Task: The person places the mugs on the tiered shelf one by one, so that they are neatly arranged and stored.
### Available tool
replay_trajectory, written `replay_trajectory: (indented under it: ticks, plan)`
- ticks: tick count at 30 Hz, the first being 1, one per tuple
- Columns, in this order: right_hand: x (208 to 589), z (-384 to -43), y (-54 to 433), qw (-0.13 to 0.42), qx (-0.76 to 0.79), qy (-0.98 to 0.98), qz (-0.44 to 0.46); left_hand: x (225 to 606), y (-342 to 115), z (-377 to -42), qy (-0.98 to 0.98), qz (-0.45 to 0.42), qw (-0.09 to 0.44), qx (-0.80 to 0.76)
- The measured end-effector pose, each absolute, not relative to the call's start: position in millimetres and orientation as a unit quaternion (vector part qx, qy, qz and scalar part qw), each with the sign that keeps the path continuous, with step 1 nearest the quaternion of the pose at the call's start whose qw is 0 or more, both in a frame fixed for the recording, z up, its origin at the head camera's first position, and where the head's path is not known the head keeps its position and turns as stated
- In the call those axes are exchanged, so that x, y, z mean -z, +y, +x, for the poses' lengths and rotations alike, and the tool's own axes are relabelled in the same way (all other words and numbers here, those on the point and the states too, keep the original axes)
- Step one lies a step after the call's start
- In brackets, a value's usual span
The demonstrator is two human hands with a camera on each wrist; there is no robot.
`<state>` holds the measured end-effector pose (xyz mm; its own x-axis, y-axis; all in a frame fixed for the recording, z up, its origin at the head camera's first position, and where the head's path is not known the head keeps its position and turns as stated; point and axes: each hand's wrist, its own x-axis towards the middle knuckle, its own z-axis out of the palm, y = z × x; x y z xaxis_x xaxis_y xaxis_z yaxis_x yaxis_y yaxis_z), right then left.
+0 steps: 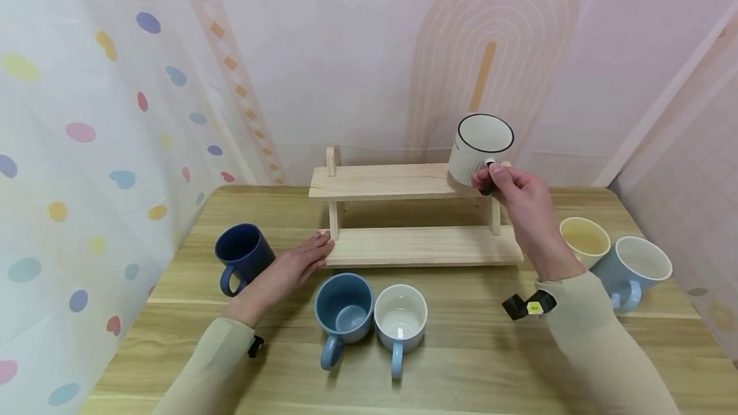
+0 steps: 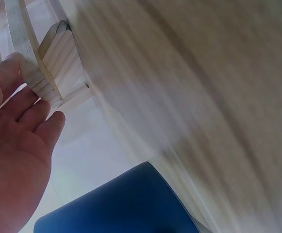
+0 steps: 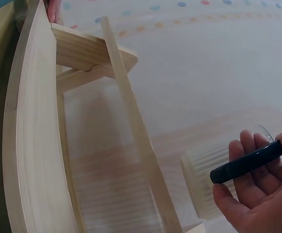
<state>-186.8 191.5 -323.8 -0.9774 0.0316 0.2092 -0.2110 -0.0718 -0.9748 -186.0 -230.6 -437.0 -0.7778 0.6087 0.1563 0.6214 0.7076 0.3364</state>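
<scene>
A white ribbed mug (image 1: 469, 157) with a black rim is over the right end of the upper shelf (image 1: 392, 180) of a two-tier wooden rack. My right hand (image 1: 521, 200) pinches its black handle (image 3: 247, 163) between thumb and fingers. In the right wrist view a gap shows between the mug and the upper board. My left hand (image 1: 294, 268) rests its fingers (image 2: 51, 128) against the left end of the lower shelf (image 1: 421, 246). Just left of that hand stands a dark blue mug (image 1: 254, 260), handle toward the front.
In front of the rack, a blue mug (image 1: 328, 306) and a white mug with a light blue handle (image 1: 398, 332) stand side by side. Near my right forearm are a yellow cup (image 1: 585, 235) and a light blue mug (image 1: 623, 274). A patterned cloth (image 1: 346, 69) hangs behind the table.
</scene>
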Motion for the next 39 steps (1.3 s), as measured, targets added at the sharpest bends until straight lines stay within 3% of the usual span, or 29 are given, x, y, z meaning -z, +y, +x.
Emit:
replay_trajectory:
  ticks: [12, 39]
  plan:
    - [330.2, -202.0, 180.7, 0.109, -0.724, -0.679, 0.046, 438.6, -233.0, -186.6, -0.919, -0.345, 0.037, 0.187]
    - [333.7, -209.8, 169.4, 0.106, -0.684, -0.722, 0.011, 439.2, -237.7, -186.7, -0.920, -0.345, 0.043, 0.178]
